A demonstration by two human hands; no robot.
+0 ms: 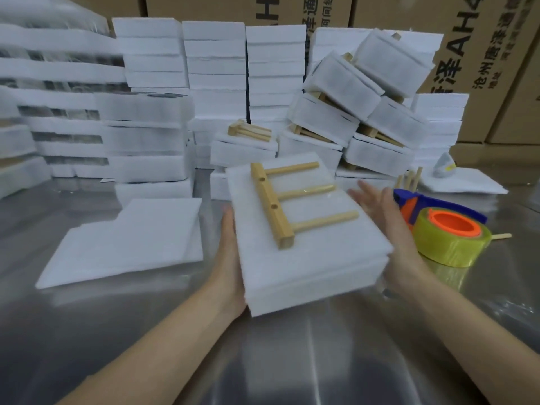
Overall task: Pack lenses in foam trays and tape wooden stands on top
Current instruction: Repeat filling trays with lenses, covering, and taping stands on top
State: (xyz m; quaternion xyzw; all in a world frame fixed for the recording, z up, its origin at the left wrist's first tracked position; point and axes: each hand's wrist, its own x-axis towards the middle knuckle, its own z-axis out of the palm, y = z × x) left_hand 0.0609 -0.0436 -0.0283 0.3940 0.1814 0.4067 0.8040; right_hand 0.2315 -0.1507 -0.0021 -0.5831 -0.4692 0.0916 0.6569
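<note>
- Both of my forearms are reaching in from the bottom edge, over the shiny metal table.
- Far to the left, stacks of white foam trays are standing in rows; some are showing dark gaps between layers, and I cannot tell what is inside.
- Just left of my arms, loose flat foam sheets are lying on the table.
- I am pressing my left hand flat against the left side of the foam package, fingers straight and open, not curled around anything.
- I am holding that package between my palms, tilted, with its near corner close to the table; I cannot tell whether it is touching.
- On top of it, a wooden stand is lying flat: one bar with three dowels pointing right, a glossy strip of clear tape crossing the dowels.
- I am bracing my right hand against the package's right side, fingers spread and extended.
- Behind it, finished packages with stands are leaning in an untidy pile, one nearer package carrying its stand on top.
- Right of my hand, a yellow tape roll on a blue and orange dispenser is resting on the table.
- Brown cardboard boxes are standing along the back right.
</note>
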